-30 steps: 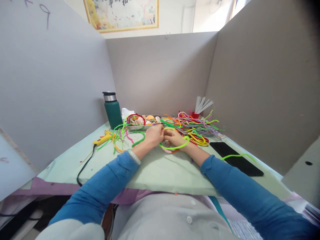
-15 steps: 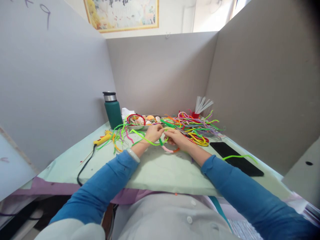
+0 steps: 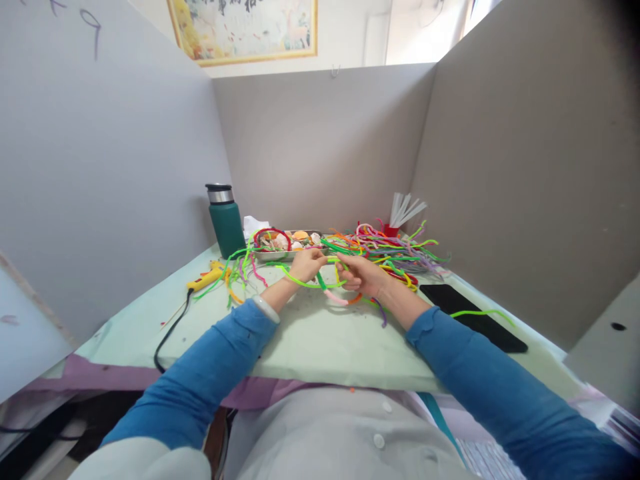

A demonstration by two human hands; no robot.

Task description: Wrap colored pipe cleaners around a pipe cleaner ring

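My left hand pinches a ring of coloured pipe cleaners at its upper left side. The ring shows green, pink, orange and yellow stretches and hangs just above the table. My right hand is closed on the ring's top right part, where a yellow-green piece spans the short gap between both hands. A loose lime-green length curves below my left hand toward my right fingers. From the ring's lower right a purple end sticks out.
A green bottle and a yellow glue gun with a black cord stand left. Behind are a metal tray of shells and a pile of pipe cleaners. A black phone-like slab lies right, a lime strand across it.
My right hand has moved slightly to the right, away from my left hand. The lime-green length has shifted right, and the purple end now shows more fully.
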